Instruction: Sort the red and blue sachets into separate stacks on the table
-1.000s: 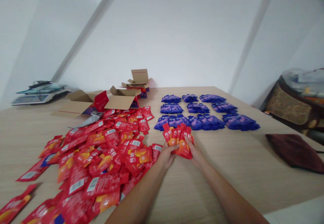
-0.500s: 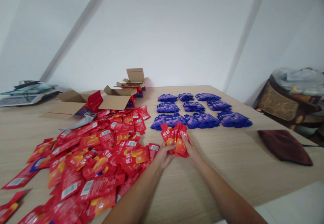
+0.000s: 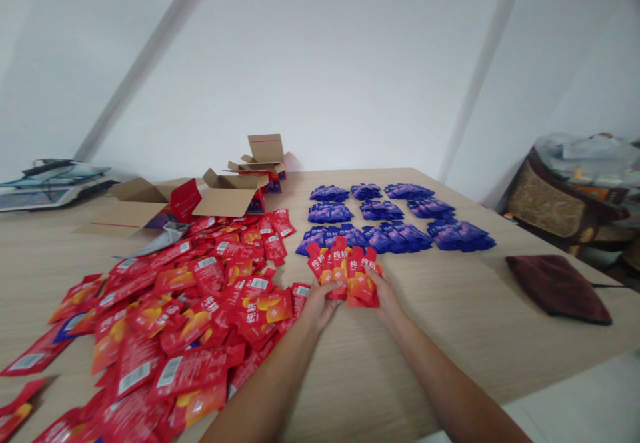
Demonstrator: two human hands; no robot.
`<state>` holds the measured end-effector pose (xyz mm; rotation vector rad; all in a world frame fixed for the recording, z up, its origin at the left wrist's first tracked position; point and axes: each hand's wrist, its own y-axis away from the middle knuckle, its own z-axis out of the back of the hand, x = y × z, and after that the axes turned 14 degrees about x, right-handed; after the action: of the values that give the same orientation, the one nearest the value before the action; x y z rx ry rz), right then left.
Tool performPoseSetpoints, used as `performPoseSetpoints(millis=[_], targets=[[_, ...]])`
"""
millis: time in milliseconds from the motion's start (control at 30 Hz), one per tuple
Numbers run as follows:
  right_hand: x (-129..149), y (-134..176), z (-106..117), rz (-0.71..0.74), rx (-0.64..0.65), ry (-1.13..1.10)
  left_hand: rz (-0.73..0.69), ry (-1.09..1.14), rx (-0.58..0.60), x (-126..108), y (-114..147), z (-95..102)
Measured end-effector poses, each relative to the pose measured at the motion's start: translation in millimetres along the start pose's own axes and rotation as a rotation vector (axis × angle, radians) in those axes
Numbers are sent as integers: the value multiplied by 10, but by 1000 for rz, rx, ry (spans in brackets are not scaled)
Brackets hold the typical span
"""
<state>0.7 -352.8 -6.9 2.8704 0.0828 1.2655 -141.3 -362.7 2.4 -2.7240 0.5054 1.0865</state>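
My left hand (image 3: 321, 304) is closed on the left part of a fan of red sachets (image 3: 334, 268) with orange fruit printed on them. Closed on the right part of the fan is my right hand (image 3: 386, 293), gripping red sachets (image 3: 361, 281) by their right edge. The printed fronts face me, and a narrow gap shows between the two groups. Both hands are above the table, in front of the nearest row of purple sachets (image 3: 397, 236). To the left of my forearm lies a large loose heap of red sachets (image 3: 200, 336), many with barcodes showing.
Open cardboard boxes (image 3: 227, 201) stand at the back left, behind the heap. Further left is a flat device with papers on it (image 3: 55, 186). Purple sachets lie in rows of piles. A dark maroon cloth pouch (image 3: 557, 288) lies near the right edge; a chair (image 3: 545, 196) stands beyond.
The red sachets have spread wider apart between my hands, splitting into a left and a right group. My right hand has shifted slightly right. The view has moved a little.
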Motion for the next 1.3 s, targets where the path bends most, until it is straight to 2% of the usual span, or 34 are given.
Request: performPoseSetpoints(millis=[133,333,567,767,1033,1300], targets=[[32,-37,57,-63,27,-88,-25,7,-46,7,-23,35],[106,-17,72,-163,141,-144,-55,-5,-143,22,-64,107],[123,-52,109,-96,92,-127,-71,-5,-179,17,-74,112],[151,-80,130,-61,53,-138,-96,-33,-146,34,-78,124],[130,6,-21,-100,203,-133,-82,-79,-68,46,-26,13],[21,60,-92,-39,110,-33,-98,-190,-32,82,-31,-58]])
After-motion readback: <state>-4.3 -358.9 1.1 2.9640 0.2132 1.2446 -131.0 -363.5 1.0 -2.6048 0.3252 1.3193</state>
